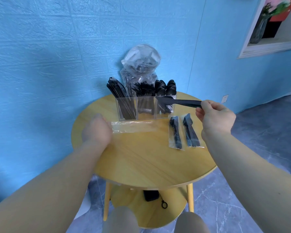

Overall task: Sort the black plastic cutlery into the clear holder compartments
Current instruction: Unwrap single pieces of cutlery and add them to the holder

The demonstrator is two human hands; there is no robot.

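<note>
A clear three-compartment holder (145,107) stands at the back of the round wooden table (141,158). Knives fill its left cell, forks the middle, spoons the right. My right hand (215,118) pinches the handle end of a bunch of black cutlery (176,101) with a knife on top, held level with its tip over the right cell. My left hand (97,130) grips one end of an empty clear wrapper (133,126) lying in front of the holder. Two sealed packets of black cutlery (183,132) lie on the table below my right hand.
A large clear plastic bag (140,64) with more cutlery stands behind the holder against the blue wall. A black object (150,195) with a cord lies on the table's lower shelf. My knees show at the bottom edge.
</note>
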